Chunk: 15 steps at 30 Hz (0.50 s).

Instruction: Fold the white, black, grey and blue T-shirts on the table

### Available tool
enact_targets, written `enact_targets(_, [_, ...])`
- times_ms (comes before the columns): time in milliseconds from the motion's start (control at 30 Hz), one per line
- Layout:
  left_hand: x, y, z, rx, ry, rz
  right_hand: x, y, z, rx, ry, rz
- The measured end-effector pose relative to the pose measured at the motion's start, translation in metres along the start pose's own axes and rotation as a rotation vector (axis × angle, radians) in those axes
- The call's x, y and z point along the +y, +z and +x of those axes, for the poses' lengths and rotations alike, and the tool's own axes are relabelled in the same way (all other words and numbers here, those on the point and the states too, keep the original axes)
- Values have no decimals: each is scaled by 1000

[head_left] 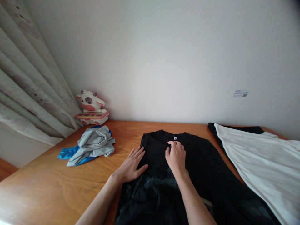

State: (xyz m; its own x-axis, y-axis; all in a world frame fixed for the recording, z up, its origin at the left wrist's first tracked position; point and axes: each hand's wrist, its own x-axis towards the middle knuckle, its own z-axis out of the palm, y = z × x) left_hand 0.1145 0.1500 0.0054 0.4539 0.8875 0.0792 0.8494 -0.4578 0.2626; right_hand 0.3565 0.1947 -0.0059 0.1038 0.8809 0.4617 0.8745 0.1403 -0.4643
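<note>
A black long-sleeved shirt [199, 156] lies spread on the wooden table in front of me, its collar and small white label toward the wall. The lower part is rumpled and has a dark, faint pattern. My left hand [131, 167] rests flat along the shirt's left edge, fingers stretched and thumb on the fabric. Over the middle of the chest, below the collar, is my right hand [176, 154]. Its fingers are loosely bent with a gap to the thumb, and no cloth shows between them. Whether its fingertips touch the shirt I cannot tell.
A crumpled grey and blue garment [93, 145] lies on the table [93, 184] at left. Behind it stands a cow-shaped toy keyboard [91, 107], near a curtain [30, 81]. White cloth [260, 159] lies over black fabric at right. A wall bounds the table's back.
</note>
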Motion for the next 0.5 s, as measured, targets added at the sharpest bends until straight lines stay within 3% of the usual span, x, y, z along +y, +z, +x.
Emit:
enact_targets(67, [0,0,6,40,-18,1,-8,-3,0,-5,-112,52])
enact_targets(200, [2,5,38,71,-49,39,-23,1,-7,-150,-323,151])
enact_targets(333, [3,23,76,25,-107,143,-25,7,-13,-261,-340,173])
enact_targets(500, [-2,43,95,115,-192,205,-17,9,-13,-306,-322,166])
